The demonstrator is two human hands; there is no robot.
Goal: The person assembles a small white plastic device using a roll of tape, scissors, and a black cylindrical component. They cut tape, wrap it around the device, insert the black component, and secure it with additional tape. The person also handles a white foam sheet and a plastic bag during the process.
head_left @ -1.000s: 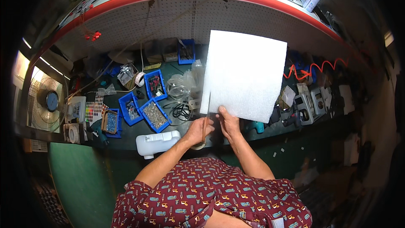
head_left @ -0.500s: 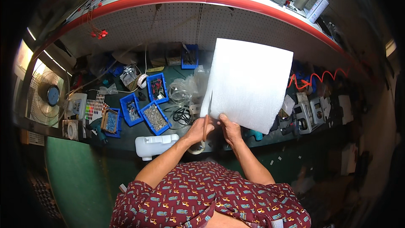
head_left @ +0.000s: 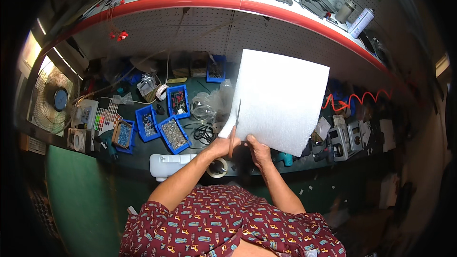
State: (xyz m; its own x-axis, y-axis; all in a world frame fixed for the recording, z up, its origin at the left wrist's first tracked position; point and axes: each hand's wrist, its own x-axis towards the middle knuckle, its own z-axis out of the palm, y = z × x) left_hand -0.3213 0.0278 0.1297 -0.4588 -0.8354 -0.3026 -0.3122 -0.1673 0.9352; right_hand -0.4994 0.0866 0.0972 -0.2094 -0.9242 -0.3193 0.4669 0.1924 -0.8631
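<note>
A large white foam sheet (head_left: pixel 283 100) is held up in front of me over the bench. My left hand (head_left: pixel 220 147) is closed at its lower left corner, around what appear to be brown-handled scissors (head_left: pixel 232 142). The blades point up into a slit near the left edge, where a narrow strip bends away from the sheet. My right hand (head_left: pixel 258 151) pinches the bottom edge, thumb on the near face. Part of the left hand's grip is hidden.
Blue bins (head_left: pixel 173 134) of small parts stand left of centre. A white plastic container (head_left: pixel 166 165) and a tape roll (head_left: pixel 217 167) lie at the near edge. A fan (head_left: pixel 59 99) stands far left, a red coiled hose (head_left: pixel 354 99) hangs right, and a red-edged shelf (head_left: pixel 204 3) crosses above.
The strip at the sheet's left edge now bends out more at its lower end, over my left hand. The sheet has shifted slightly down in view; both hands keep their grips.
</note>
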